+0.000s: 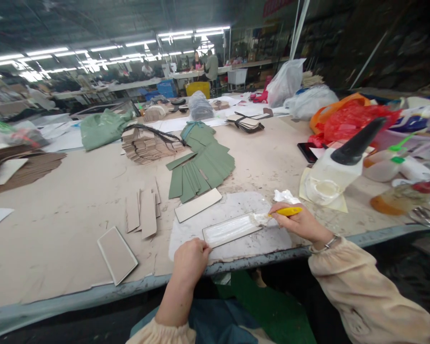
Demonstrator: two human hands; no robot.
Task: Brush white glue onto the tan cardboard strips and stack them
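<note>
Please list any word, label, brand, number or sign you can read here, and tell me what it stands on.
No text is readable.
Red banner, top right: marks too blurred to read.
Blue-and-white bag: print too blurred to read.
Yellow brush and strip: no lettering visible.

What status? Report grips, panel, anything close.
Left grip at panel, near-left corner. Right grip holding yellow brush at right end. Panel streaked white. Cream strip close beyond.

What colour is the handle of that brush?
Yellow. The brush handle shows best in the head view.
</note>
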